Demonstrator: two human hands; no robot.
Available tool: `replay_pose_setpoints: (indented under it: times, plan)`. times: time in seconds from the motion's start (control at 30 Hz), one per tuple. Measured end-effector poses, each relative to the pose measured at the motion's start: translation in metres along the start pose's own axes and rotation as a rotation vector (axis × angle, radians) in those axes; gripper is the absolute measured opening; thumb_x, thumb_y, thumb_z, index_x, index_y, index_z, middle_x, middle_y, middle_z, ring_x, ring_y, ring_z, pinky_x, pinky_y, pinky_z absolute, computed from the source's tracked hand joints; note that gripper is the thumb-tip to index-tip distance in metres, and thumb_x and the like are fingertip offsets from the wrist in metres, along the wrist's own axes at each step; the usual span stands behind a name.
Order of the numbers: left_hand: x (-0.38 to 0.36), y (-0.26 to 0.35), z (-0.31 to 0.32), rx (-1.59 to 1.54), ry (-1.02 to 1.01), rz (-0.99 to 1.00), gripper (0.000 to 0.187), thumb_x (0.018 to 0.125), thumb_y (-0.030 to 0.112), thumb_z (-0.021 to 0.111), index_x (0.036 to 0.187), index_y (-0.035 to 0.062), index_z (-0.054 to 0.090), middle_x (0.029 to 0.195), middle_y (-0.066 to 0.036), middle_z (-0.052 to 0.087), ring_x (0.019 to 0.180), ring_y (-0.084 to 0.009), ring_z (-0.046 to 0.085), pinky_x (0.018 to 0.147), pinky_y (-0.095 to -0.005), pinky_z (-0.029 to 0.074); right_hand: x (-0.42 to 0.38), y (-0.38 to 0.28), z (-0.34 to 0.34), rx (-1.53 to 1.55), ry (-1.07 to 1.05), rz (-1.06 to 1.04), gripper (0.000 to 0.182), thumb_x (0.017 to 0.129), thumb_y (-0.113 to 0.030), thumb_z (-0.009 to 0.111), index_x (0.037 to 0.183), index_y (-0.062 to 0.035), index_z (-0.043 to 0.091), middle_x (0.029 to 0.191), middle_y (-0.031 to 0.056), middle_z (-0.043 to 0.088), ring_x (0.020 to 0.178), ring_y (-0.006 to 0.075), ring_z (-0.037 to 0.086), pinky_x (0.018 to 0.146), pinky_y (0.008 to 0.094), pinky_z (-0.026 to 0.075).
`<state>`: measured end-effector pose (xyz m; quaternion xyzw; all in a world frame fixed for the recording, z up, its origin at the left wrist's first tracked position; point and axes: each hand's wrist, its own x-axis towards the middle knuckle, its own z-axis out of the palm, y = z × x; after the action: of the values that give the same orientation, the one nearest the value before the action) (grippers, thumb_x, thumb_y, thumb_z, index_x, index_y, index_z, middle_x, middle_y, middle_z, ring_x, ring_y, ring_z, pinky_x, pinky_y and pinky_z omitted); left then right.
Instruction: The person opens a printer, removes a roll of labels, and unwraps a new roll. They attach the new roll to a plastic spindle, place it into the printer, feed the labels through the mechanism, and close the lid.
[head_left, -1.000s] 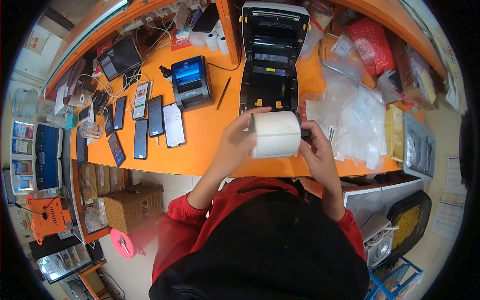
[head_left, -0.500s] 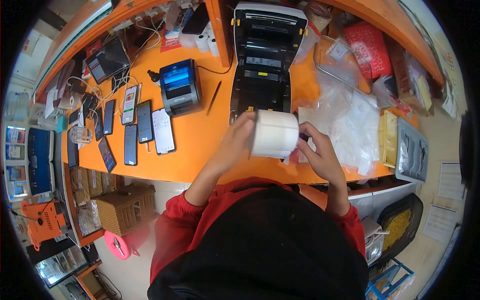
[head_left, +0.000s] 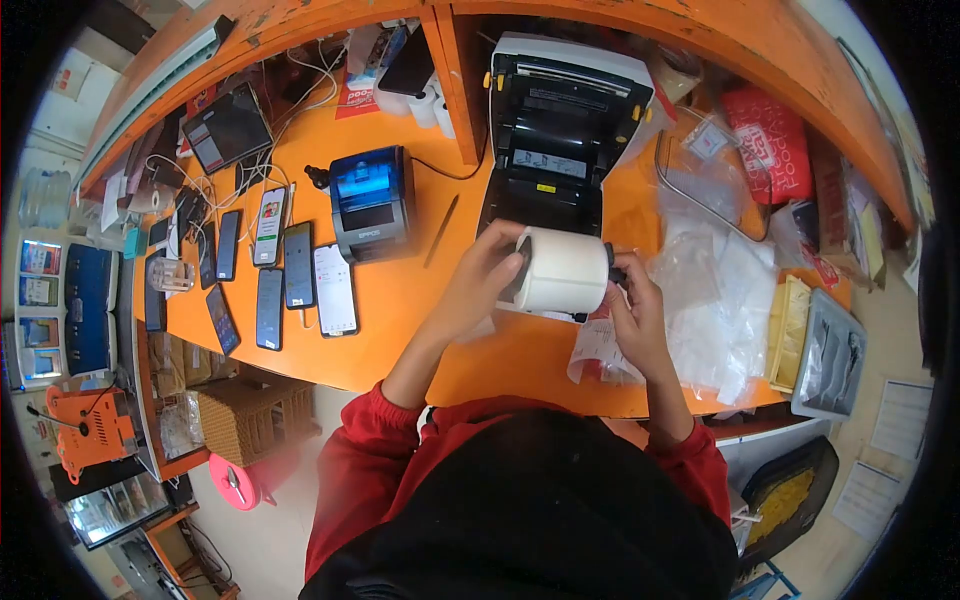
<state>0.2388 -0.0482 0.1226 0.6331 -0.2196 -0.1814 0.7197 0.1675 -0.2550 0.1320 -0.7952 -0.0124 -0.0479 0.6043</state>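
Note:
A thick roll of white labels (head_left: 562,272) is held up in front of the open label printer (head_left: 545,150). My left hand (head_left: 475,285) grips the roll's left end, thumb and fingers closed over its edge. A black spool holder (head_left: 614,264) sticks out at the roll's right end, and my right hand (head_left: 642,315) pinches it. The printer's lid is raised, showing its dark inside with a small yellow label. Below the right end of the roll, a printed paper slip (head_left: 600,350) lies on the orange table (head_left: 490,370).
A small blue-and-grey printer (head_left: 372,205) and a thin dark stick (head_left: 441,232) are left of the label printer. Several phones (head_left: 338,290) and cables lie farther left. Clear plastic bags (head_left: 715,310), a yellow tray (head_left: 788,335) and a red pouch (head_left: 768,145) are on the right.
The camera view has shifted, so the table contents appear farther right and lower. Both hands still hold the roll, which has turned to show more of its left end and the black piece.

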Motion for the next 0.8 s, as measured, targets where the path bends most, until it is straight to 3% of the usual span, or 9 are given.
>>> replay_pose_setpoints:
  times: [0.13, 0.17, 0.2, 0.3, 0.43, 0.53, 0.8]
  plan:
    - [0.04, -0.013, -0.014, 0.056, -0.01, 0.015, 0.028, 0.087, 0.023, 0.055, 0.108, 0.0048, 0.05, 0.096, -0.002, 0.052, 0.087, -0.0099, 0.05, 0.08, -0.0239, 0.04, 0.035, 0.033, -0.008, -0.151, 0.093, 0.018, 0.02, 0.085, -0.013, 0.054, 0.101, -0.0014, 0.052, 0.091, 0.0128, 0.057, 0.085, 0.0209, 0.054, 0.078, 0.0289, 0.041]
    - [0.051, -0.017, -0.021, 0.115, -0.038, 0.018, 0.031, 0.087, 0.025, 0.057, 0.109, 0.005, 0.051, 0.098, -0.003, 0.053, 0.088, -0.011, 0.05, 0.08, -0.0246, 0.04, 0.045, 0.04, -0.007, -0.164, 0.147, -0.076, 0.021, 0.085, -0.017, 0.054, 0.101, -0.0034, 0.054, 0.097, 0.0125, 0.055, 0.099, 0.025, 0.048, 0.091, 0.0336, 0.031]
    - [0.063, -0.021, -0.029, 0.175, -0.068, 0.025, 0.033, 0.086, 0.026, 0.058, 0.111, 0.0052, 0.051, 0.099, -0.004, 0.053, 0.089, -0.012, 0.05, 0.08, -0.0254, 0.04, 0.055, 0.043, -0.008, -0.225, 0.15, -0.097, 0.021, 0.085, -0.018, 0.054, 0.101, -0.0038, 0.054, 0.097, 0.0121, 0.055, 0.101, 0.025, 0.047, 0.093, 0.0346, 0.029]
    - [0.09, -0.028, -0.052, 0.56, -0.154, 0.026, 0.044, 0.086, 0.038, 0.055, 0.117, 0.0059, 0.049, 0.113, -0.009, 0.049, 0.111, -0.0204, 0.043, 0.097, -0.0331, 0.031, 0.076, 0.053, -0.01, -0.386, 0.16, -0.168, 0.023, 0.086, -0.023, 0.053, 0.1, -0.0057, 0.055, 0.099, 0.0115, 0.054, 0.103, 0.025, 0.046, 0.099, 0.0395, 0.017]
    - [0.12, -0.034, -0.074, 0.392, -0.423, -0.26, 0.058, 0.084, 0.043, 0.057, 0.127, 0.0081, 0.043, 0.124, -0.012, 0.045, 0.121, -0.0242, 0.037, 0.103, -0.0351, 0.027, 0.084, 0.076, -0.001, -0.444, 0.184, -0.153, 0.021, 0.086, -0.024, 0.053, 0.098, -0.0067, 0.056, 0.099, 0.0112, 0.054, 0.104, 0.0249, 0.045, 0.1, 0.04, 0.016]
    - [0.125, -0.045, -0.082, 0.312, -0.477, -0.335, 0.059, 0.082, 0.043, 0.059, 0.127, 0.0077, 0.043, 0.123, -0.012, 0.047, 0.12, -0.0241, 0.039, 0.103, -0.0342, 0.028, 0.084, 0.085, 0.004, -0.462, 0.176, -0.152, 0.021, 0.086, -0.024, 0.053, 0.097, -0.0075, 0.056, 0.098, 0.0109, 0.054, 0.105, 0.0243, 0.045, 0.1, 0.0401, 0.015]
    - [0.119, -0.054, -0.091, 0.437, -0.441, -0.316, 0.05, 0.083, 0.037, 0.061, 0.12, 0.0042, 0.053, 0.118, -0.008, 0.054, 0.111, -0.0173, 0.047, 0.094, -0.028, 0.036, 0.08, 0.107, 0.017, -0.478, 0.154, -0.165, 0.02, 0.087, -0.024, 0.052, 0.097, -0.0083, 0.056, 0.099, 0.0097, 0.054, 0.106, 0.0228, 0.045, 0.102, 0.0399, 0.013]
